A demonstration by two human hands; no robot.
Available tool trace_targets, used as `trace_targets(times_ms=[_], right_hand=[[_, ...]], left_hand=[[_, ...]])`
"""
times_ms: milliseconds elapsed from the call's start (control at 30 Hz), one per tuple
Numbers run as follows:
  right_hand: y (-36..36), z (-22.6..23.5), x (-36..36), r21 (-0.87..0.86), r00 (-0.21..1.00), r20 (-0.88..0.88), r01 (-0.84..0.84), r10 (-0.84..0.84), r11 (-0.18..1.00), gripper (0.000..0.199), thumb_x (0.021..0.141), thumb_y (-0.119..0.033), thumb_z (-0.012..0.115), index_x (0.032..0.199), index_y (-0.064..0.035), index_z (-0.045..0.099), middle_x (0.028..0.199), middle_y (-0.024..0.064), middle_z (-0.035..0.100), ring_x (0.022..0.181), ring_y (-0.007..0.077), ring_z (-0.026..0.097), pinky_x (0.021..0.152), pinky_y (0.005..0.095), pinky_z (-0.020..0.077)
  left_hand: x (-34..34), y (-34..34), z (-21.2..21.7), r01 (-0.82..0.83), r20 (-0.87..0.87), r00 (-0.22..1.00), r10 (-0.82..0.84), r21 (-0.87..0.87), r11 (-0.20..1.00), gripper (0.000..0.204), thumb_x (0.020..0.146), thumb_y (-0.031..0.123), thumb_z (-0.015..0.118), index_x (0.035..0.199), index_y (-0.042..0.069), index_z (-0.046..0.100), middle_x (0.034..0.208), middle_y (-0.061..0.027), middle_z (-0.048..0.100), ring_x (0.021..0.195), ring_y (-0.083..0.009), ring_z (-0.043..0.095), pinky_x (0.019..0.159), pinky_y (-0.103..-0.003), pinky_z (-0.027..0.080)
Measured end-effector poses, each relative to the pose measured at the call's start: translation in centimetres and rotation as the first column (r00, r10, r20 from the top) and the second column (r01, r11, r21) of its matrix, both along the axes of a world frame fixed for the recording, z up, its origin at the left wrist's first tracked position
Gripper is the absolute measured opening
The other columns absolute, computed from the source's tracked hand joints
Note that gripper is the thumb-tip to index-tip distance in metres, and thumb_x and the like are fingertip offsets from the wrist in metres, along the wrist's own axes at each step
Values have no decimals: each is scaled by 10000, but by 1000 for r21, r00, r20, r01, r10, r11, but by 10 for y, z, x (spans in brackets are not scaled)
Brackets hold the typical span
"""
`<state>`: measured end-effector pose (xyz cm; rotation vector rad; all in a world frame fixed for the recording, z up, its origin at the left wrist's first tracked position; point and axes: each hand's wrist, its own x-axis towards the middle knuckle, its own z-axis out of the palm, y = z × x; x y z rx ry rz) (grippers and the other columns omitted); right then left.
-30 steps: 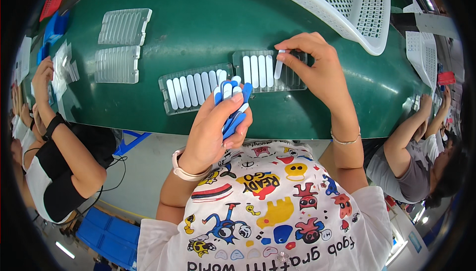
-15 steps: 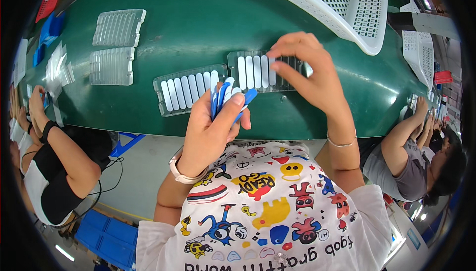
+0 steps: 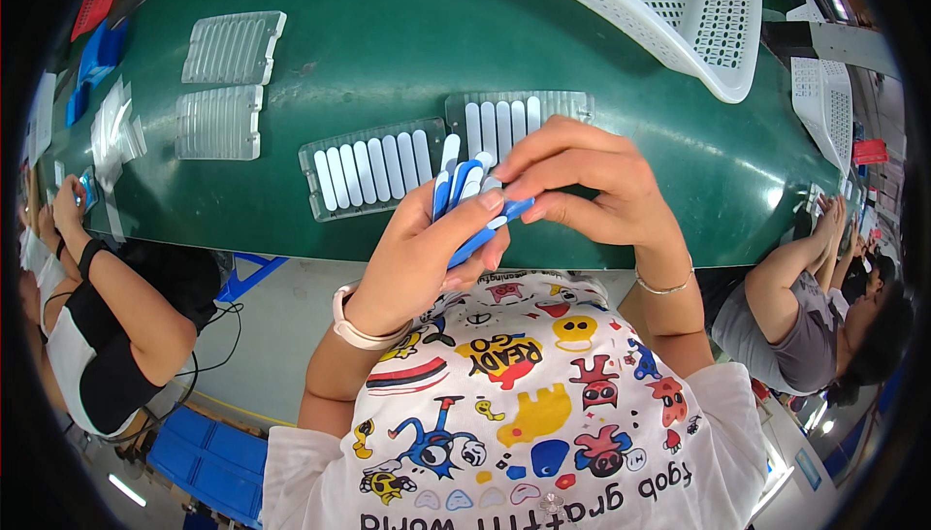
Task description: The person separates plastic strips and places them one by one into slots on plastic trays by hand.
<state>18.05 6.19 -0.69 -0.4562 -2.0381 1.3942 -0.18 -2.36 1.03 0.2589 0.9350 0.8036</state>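
My left hand (image 3: 412, 254) is closed round a bundle of flat, round-ended blue-and-white strips (image 3: 467, 186), which fan out past the fingers. At the bundle's right side, my right hand (image 3: 606, 186) pinches the end of one blue-and-white strip. Beyond the hands lie two clear grooved trays. The left tray (image 3: 309, 163) carries a row of white-faced strips (image 3: 362, 174) side by side. White strips stand in the left part of the right tray (image 3: 570, 105), while bare grooves show at its far right; my right hand hides its near right part.
Two more clear grooved trays (image 3: 235, 49) (image 3: 219, 124) lie at left with bare grooves. Clear plastic bags (image 3: 116, 132) are farther left. A white perforated basket (image 3: 722, 35) stands at the far right on the green table (image 3: 388, 55). Other people work at both sides.
My right hand has come from the right tray back toward me to the bundle and pinches a strip there. My left hand has shifted slightly right with the bundle.
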Motion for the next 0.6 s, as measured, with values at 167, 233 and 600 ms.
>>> trace_targets(times_ms=[167,233,600], right_hand=[[9,4,14,-264,913,-45,381,-406,886,43,794,-28,649,811,-49,615,897,76,640,790,163,576,714,261,443],[27,2,29,-134,899,264,393,-350,910,34,803,-51,639,815,-33,612,843,51,631,768,135,541,680,269,413],[39,6,15,225,793,507,257,-338,940,273,738,-82,695,974,-18,572,995,95,548,810,240,548,718,324,472]], left_hand=[[1,-1,-1,-1,34,999,2,-32,999,247,919,249,513,933,3,529,612,-28,509,406,-37,310,368,-196,245],[0,-3,-5,-39,-6,999,39,-9,999,264,933,269,492,944,7,522,601,4,448,417,-30,285,373,-195,233],[-4,-7,-19,11,238,971,-19,36,999,681,910,610,167,913,13,495,615,-1,431,427,-63,305,390,-206,258]])
